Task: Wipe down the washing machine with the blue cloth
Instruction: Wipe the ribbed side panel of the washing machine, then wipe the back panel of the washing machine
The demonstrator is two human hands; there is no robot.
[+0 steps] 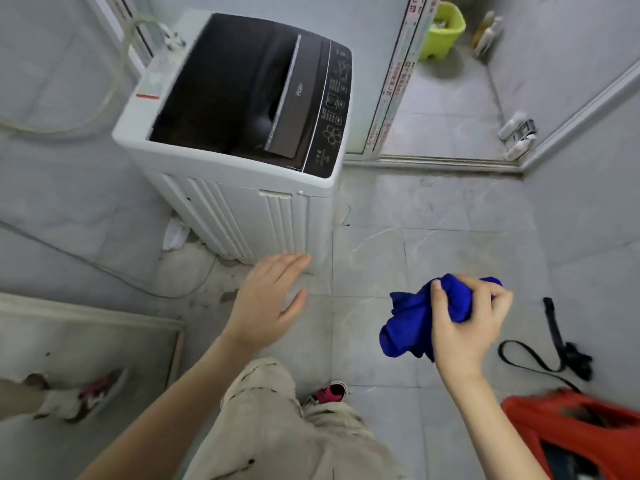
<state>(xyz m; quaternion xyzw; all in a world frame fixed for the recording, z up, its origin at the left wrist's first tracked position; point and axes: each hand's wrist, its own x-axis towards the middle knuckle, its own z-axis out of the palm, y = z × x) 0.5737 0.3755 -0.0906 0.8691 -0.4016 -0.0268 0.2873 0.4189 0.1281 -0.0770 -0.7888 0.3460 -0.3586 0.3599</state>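
Lower right, the right hand point(467, 327) bunches a crumpled, fuzzy blue cloth point(412, 323); the left hand point(266, 303), fingers straight, hovers below the boxy white ribbed washing machine point(242, 209).

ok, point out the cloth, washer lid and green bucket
cloth point(407, 327): head view, loose lower fold.
washer lid point(228, 91): head view, middle of dark glass.
green bucket point(441, 39): head view, front wall.

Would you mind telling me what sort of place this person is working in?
Most likely a home laundry corner beside a washroom: a top-loading washing machine stands on grey floor tiles, and a green bucket sits beyond the door sill.
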